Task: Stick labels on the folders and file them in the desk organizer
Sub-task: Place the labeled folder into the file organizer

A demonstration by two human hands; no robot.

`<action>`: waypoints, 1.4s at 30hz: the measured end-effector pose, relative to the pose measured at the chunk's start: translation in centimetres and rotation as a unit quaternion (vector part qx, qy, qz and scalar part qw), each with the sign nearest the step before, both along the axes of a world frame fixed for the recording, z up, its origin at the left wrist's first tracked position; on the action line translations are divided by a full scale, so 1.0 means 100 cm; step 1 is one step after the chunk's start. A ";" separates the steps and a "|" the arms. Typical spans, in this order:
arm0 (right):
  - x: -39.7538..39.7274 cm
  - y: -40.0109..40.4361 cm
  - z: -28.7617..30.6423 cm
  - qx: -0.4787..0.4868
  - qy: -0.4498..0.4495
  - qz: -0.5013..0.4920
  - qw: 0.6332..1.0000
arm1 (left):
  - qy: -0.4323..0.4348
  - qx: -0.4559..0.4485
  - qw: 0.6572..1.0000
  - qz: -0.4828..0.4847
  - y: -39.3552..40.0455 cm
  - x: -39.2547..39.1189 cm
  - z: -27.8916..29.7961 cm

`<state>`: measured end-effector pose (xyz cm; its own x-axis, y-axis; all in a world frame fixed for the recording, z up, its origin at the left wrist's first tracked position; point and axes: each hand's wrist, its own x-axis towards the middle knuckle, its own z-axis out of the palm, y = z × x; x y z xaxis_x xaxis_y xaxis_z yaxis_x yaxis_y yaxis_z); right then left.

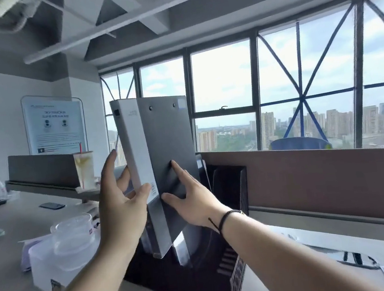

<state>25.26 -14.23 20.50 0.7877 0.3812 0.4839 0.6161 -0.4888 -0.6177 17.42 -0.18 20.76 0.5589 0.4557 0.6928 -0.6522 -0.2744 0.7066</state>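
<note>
I hold a grey box folder upright in the air, with its pale spine facing me and a small label near its top right corner. My left hand grips the spine side from the left, thumb on the spine. My right hand presses flat against the dark cover on the right. The folder's lower corner hangs just above the black desk organizer, which stands on the desk right below. Another grey folder stands in one of its slots.
A clear plastic tub with a round lid stands left of the organizer. A drink cup with a straw and a phone lie further back left. A brown partition runs behind the organizer, and papers lie at the right.
</note>
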 end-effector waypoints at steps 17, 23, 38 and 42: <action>0.063 -0.026 -0.066 -0.051 0.092 -0.043 0.994 | 0.058 0.011 0.998 -0.033 -0.031 0.091 -0.083; 0.049 -0.026 -0.095 -0.099 0.164 -0.042 0.981 | 0.115 0.121 0.986 0.019 -0.032 0.071 -0.114; -0.005 -0.087 -0.092 -0.123 0.114 -0.029 0.985 | 0.119 0.514 0.823 0.212 -0.055 0.017 -0.095; -0.039 -0.145 -0.091 -0.126 0.071 -0.073 0.987 | 0.100 0.573 0.792 0.187 -0.092 0.007 -0.093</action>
